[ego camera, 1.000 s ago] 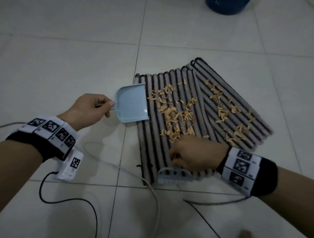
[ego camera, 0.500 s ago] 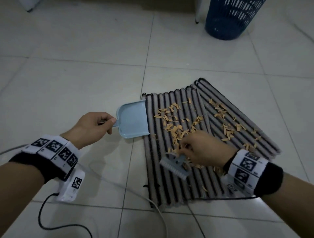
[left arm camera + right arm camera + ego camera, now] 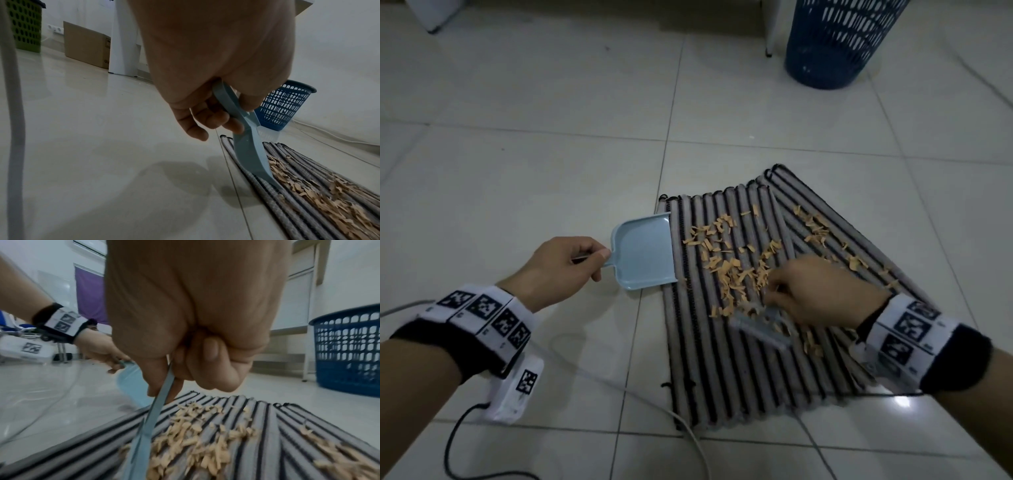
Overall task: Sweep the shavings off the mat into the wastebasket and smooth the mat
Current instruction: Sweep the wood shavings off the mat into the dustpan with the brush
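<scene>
A grey and black striped mat [image 3: 709, 370] lies on the tiled floor, its right part folded over at an angle. Tan shavings [image 3: 736, 267] are scattered over its upper middle and right fold. My left hand [image 3: 565, 270] grips the handle of a light blue dustpan [image 3: 645, 251], whose lip rests on the mat's left edge [image 3: 259, 168]. My right hand [image 3: 815, 294] grips a small light blue brush [image 3: 760, 327], blurred, low over the mat just below the shavings [image 3: 197, 449]. The blue wastebasket [image 3: 835, 41] stands at the far right.
Cables [image 3: 619, 387] trail across the floor from both wrists, one passing the mat's near left corner. A white furniture leg [image 3: 770, 27] stands left of the wastebasket. In the left wrist view a cardboard box [image 3: 86, 45] and a green basket [image 3: 24, 26] stand by the far wall.
My right hand has carried the brush from the mat's near edge up onto the mat, to the lower side of the shavings. The dustpan stays at the left edge. The head view has tilted up.
</scene>
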A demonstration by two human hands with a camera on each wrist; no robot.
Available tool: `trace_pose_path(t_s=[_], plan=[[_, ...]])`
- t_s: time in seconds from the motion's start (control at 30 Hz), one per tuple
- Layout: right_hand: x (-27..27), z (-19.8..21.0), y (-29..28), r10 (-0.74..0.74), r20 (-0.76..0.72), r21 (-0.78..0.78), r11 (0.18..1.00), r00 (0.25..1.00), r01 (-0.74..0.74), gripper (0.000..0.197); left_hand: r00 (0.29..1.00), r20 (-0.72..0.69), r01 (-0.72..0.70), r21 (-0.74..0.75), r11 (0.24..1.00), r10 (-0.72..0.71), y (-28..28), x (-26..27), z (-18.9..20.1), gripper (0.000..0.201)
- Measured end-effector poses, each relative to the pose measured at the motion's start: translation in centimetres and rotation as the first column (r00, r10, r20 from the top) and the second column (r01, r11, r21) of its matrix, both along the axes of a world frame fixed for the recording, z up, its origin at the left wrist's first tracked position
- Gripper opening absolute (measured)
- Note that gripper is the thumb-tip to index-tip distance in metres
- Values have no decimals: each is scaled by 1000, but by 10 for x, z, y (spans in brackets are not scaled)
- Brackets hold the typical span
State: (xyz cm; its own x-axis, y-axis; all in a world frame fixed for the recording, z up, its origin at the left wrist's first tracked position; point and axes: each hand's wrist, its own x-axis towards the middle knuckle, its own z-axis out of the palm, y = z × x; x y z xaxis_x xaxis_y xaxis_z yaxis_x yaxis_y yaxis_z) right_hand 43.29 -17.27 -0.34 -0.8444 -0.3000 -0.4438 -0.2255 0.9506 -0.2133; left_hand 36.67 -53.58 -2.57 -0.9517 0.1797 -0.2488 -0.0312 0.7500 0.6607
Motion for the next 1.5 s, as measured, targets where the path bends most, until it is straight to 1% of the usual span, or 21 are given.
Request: trace_pose_path(t_s=[0.07,0.1,0.17,0.23,0.33,0.47,0.57,0.63,0.73,0.77,0.83,0.93,1.0,1.07,1.13,1.2,1.23,1.33,1.4,1.5], plan=[[-13,7,-5,-66,-88,-92,994,994,58,36,1000,-8,-15,-7,1000,15,-2,-1,0,25],[-18,7,-14,-111,-89,-164,982,990,96,36,1000,-17,-21,-16,1000,20,-3,-1,-1,25],[-27,-3,-40,-180,-27,-262,950,983,166,36,999,-30,-37,-25,999,36,-5,-3,-1,25],[-35,-20,-67,-208,20,-294,934,978,205,39,997,-27,-71,-7,997,71,-7,-4,-3,26],[-50,-35,-79,-255,-5,-274,930,967,244,44,994,-13,-110,16,994,110,-8,-4,-9,27],[-63,-27,-50,-348,-45,-189,923,936,335,41,993,11,-119,42,992,118,-8,-1,-14,27],[-67,-7,-26,-431,-62,-170,893,900,416,41,994,1,-110,59,992,110,-7,-1,-15,28],[-73,9,-14,-487,-83,-226,859,869,460,38,995,-6,-102,71,992,103,-4,0,-15,29],[-90,24,-3,-582,-146,-398,775,800,491,28,995,-14,-95,72,993,96,2,1,-15,30],[-96,25,-3,-594,-169,-433,761,786,482,24,995,-17,-94,71,993,95,5,1,-16,31],[-108,19,-4,-583,-262,-473,772,769,424,21,995,-18,-97,76,992,99,9,0,-17,32],[-122,3,-13,-458,-460,-445,860,761,249,23,993,-21,-111,90,990,114,12,-1,-20,32],[-129,-8,-21,-379,-511,-447,884,772,138,18,992,-11,-123,101,987,124,13,-1,-23,30],[-134,-18,-28,-341,-520,-485,873,783,58,14,992,-5,-124,108,986,125,14,-1,-26,28],[-135,-30,-29,-317,-481,-493,869,818,47,14,993,-3,-115,105,988,115,15,0,-30,27],[-129,-42,-26,-286,-424,-470,881,860,61,13,995,7,-103,100,990,103,15,1,-32,25],[-124,-45,-24,-261,-418,-448,893,870,53,12,996,8,-94,99,991,94,15,2,-33,24],[-102,-42,-15,-180,-423,-423,906,888,-18,7,998,-6,-63,77,995,63,12,3,-31,21],[-97,-35,-9,-178,-425,-435,900,887,-29,9,998,-8,-65,74,995,66,9,3,-30,16],[-107,-25,-7,-302,-477,-521,853,826,11,10,997,-23,-73,65,995,75,8,2,-28,8]])
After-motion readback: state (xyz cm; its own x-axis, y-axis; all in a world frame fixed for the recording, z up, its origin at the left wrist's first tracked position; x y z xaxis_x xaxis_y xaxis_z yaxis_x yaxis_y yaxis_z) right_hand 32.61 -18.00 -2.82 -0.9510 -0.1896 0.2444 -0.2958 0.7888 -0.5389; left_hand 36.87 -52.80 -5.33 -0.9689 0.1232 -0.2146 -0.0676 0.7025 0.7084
